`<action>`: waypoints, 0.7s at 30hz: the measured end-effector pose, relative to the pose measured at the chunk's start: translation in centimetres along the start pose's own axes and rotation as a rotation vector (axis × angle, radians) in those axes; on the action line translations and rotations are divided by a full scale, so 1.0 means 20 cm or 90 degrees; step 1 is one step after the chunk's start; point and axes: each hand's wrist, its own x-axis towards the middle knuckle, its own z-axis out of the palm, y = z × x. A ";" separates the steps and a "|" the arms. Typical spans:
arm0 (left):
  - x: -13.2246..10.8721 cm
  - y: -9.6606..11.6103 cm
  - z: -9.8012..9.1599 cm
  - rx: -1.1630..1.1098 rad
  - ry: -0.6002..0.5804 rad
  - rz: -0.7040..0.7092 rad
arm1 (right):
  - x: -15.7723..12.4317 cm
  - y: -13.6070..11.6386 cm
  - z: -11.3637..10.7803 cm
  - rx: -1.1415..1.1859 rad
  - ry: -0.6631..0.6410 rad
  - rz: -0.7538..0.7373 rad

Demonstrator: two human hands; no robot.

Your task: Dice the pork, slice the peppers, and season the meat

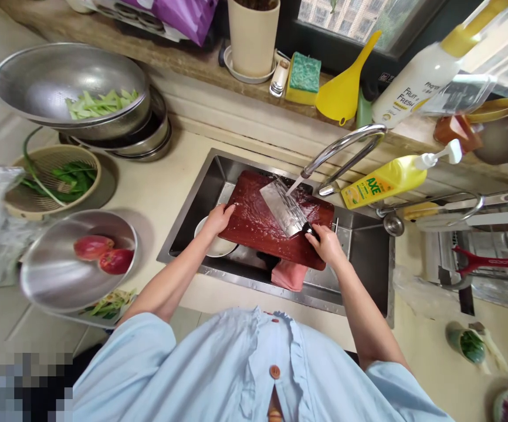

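Observation:
Water runs from the faucet [346,149] onto a cleaver [280,205] and the wet, reddish-brown cutting board [249,214] under it. The board lies tilted over the sink [362,258]. My left hand [219,220] grips the board's left edge, thumb on top. My right hand [327,245] is closed around the cleaver's black handle near the board's right edge; whether it also touches the board, I cannot tell. A white bowl [214,247] sits in the sink, partly hidden by my left arm and the board. Below the board hangs a pink cloth [288,275].
Left of the sink stand a steel bowl [51,264] with two red fruits, a colander [20,202] of green peppers and stacked pans [20,82]. A yellow dish soap bottle [381,183] stands behind the sink's right side. A dish rack [439,258] is at the right.

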 end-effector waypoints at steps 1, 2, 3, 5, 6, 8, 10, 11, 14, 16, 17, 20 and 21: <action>0.00 0.00 0.00 0.000 0.000 0.002 | -0.02 -0.02 0.00 -0.115 0.062 -0.032; 0.00 -0.01 0.00 0.001 0.001 0.003 | -0.05 -0.04 0.02 -0.204 0.105 -0.066; 0.00 -0.01 0.00 0.003 0.002 0.005 | -0.07 -0.07 0.04 -0.266 0.126 -0.098; 0.01 -0.02 0.01 0.009 0.004 0.006 | -0.10 -0.13 0.12 -0.331 0.114 -0.149; 0.01 -0.02 0.01 0.010 0.006 0.008 | -0.10 -0.16 0.17 -0.347 0.099 -0.161; 0.01 -0.02 0.01 0.010 0.008 0.012 | -0.07 -0.23 0.26 -0.361 0.077 -0.159; 0.01 -0.02 0.01 0.006 0.013 0.012 | -0.02 -0.30 0.33 -0.355 0.059 -0.161; 0.01 -0.02 0.02 0.001 0.014 0.011 | 0.01 -0.32 0.34 -0.347 0.048 -0.169; 0.00 -0.02 0.02 -0.009 0.011 0.007 | 0.03 -0.32 0.35 -0.326 0.029 -0.184; 0.00 -0.02 0.02 -0.009 0.006 0.009 | -0.01 -0.28 0.32 -0.334 0.047 -0.161; 0.00 -0.02 0.02 -0.009 0.005 0.010 | -0.02 -0.26 0.31 -0.345 0.058 -0.146; -0.01 -0.01 0.02 -0.016 0.002 0.007 | 0.00 -0.26 0.30 -0.372 0.066 -0.124; -0.01 -0.01 0.02 -0.018 0.002 0.003 | 0.05 -0.29 0.30 -0.373 0.060 -0.125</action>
